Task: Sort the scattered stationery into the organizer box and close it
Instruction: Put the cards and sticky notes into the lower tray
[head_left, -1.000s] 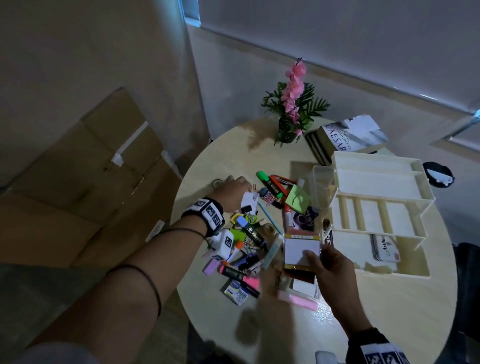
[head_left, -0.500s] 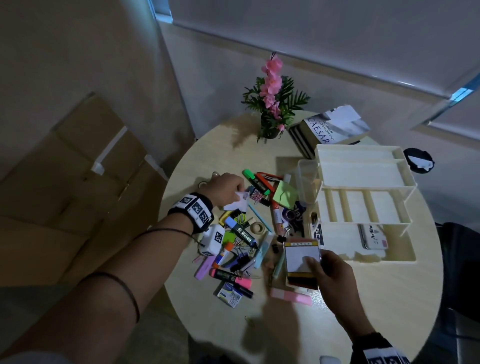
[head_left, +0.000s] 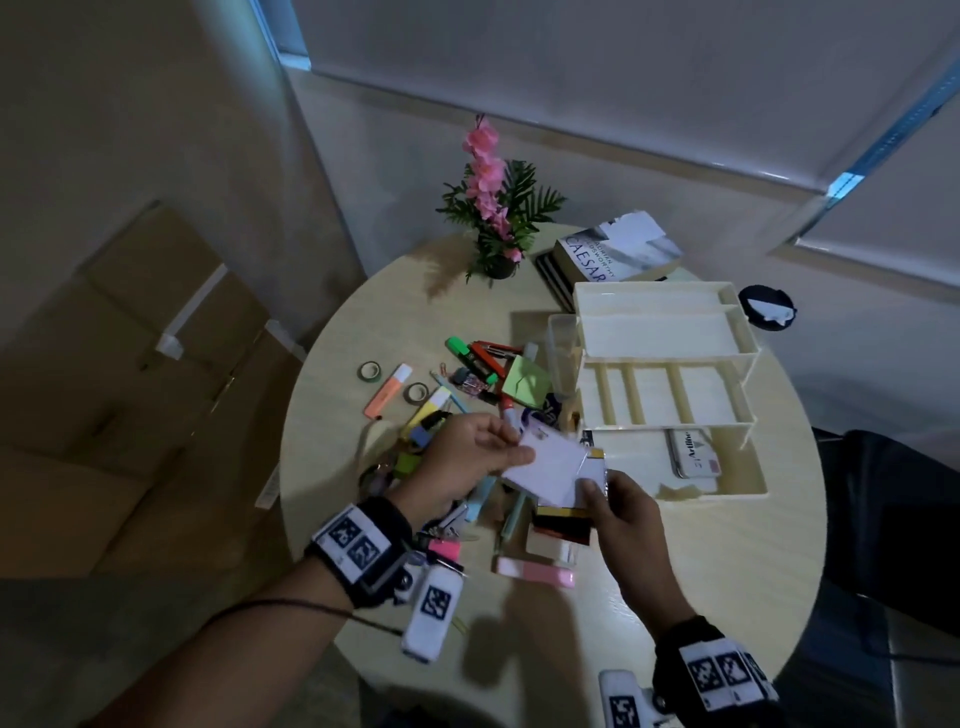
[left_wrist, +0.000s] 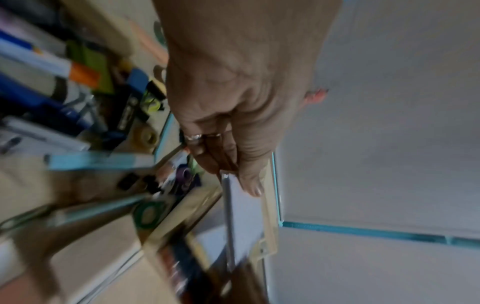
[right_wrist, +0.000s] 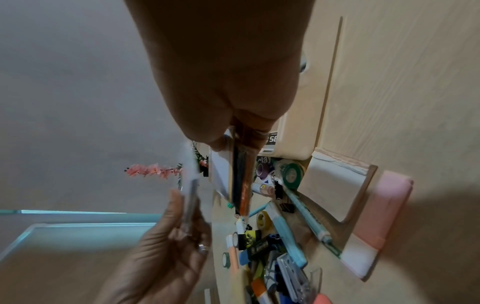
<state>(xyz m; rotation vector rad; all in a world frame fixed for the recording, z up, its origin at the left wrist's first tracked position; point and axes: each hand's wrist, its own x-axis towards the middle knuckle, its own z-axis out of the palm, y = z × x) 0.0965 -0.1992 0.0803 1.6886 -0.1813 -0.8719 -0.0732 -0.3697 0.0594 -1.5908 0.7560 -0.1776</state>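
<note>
The cream organizer box (head_left: 670, 332) stands open on the round table, its tiers fanned out, with a white Artline tin (head_left: 693, 453) in the bottom tray. My left hand (head_left: 514, 453) pinches a thin white pad (head_left: 543, 462) by its edge; the left wrist view shows this pad (left_wrist: 245, 216) under the thumb. Right beside it, my right hand (head_left: 592, 488) pinches a white-faced packet with a black and red end (head_left: 563, 519), seen edge-on in the right wrist view as a dark packet (right_wrist: 241, 181). The two overlap above the stationery pile (head_left: 431, 421).
Loose on the table lie a pink highlighter (head_left: 535, 571), an orange highlighter (head_left: 387, 391), two tape rolls (head_left: 369, 371), green sticky notes (head_left: 527, 385) and red scissors (head_left: 488, 356). A flower pot (head_left: 498, 265) and books (head_left: 613, 254) stand behind. Cardboard boxes (head_left: 156, 364) lie left.
My left hand has left the far side of the pile and carried the white pad over to my right hand. The right hand has raised its packet a little.
</note>
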